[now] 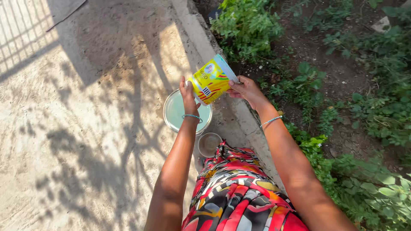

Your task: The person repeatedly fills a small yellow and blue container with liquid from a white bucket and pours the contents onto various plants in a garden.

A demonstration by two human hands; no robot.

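Holding a yellow tin, tilted, btwn both hands, head view: left hand presses its base at 8 o'clock, right hand clasps the rim end at 3 o'clock. Round basin w/ pale liquid lies directly below; small cup at 6 o'clock. Green plants at 3 o'clock, beyond concrete kerb.

Open concrete lies to my left; bucket and cup block ahead; plants crowd the kerb's right.
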